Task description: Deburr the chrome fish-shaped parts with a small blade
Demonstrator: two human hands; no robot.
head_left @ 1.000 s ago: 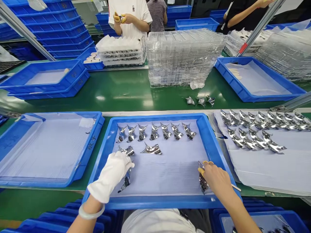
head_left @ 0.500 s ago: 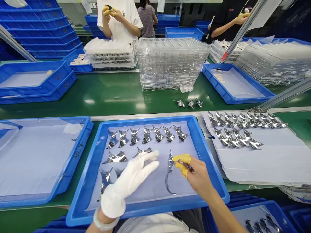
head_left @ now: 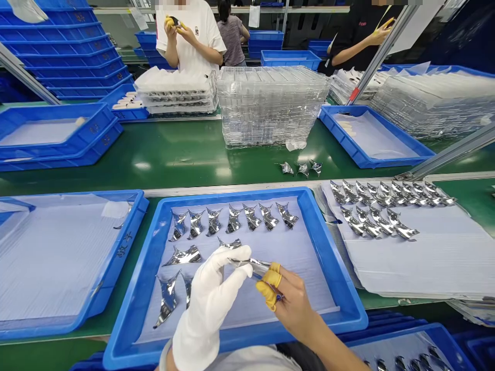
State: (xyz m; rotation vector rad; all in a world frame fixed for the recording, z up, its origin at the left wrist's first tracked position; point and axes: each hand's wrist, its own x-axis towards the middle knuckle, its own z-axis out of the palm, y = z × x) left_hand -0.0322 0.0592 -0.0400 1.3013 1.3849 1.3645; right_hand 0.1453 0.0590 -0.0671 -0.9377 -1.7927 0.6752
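My right hand (head_left: 290, 304), with yellow finger cots, pinches a curved chrome-plated part (head_left: 249, 264) and holds it level above the tray. The part's far end reaches the fingertips of my white-gloved left hand (head_left: 211, 296). I cannot tell whether the glove grips it. A dark tool shows partly within my right fingers. Below the hands, a blue tray (head_left: 216, 195) is lined with pale sheet. A row of several chrome parts (head_left: 234, 219) stands along its far side. Loose ones (head_left: 181, 256) lie nearer, and another (head_left: 167, 299) lies beside my left hand.
Left of the tray stands a lined blue tray (head_left: 69, 263). To its right, a white sheet (head_left: 417, 257) carries rows of chrome parts. Beyond, on the green belt (head_left: 154, 154), are clear stacked trays (head_left: 270, 108) and three chrome parts (head_left: 299, 167). Two co-workers (head_left: 189, 36) stand across it.
My right hand has lifted the chrome part off the tray liner and turned it level. My left hand has moved right to its end, and the view has shifted slightly.
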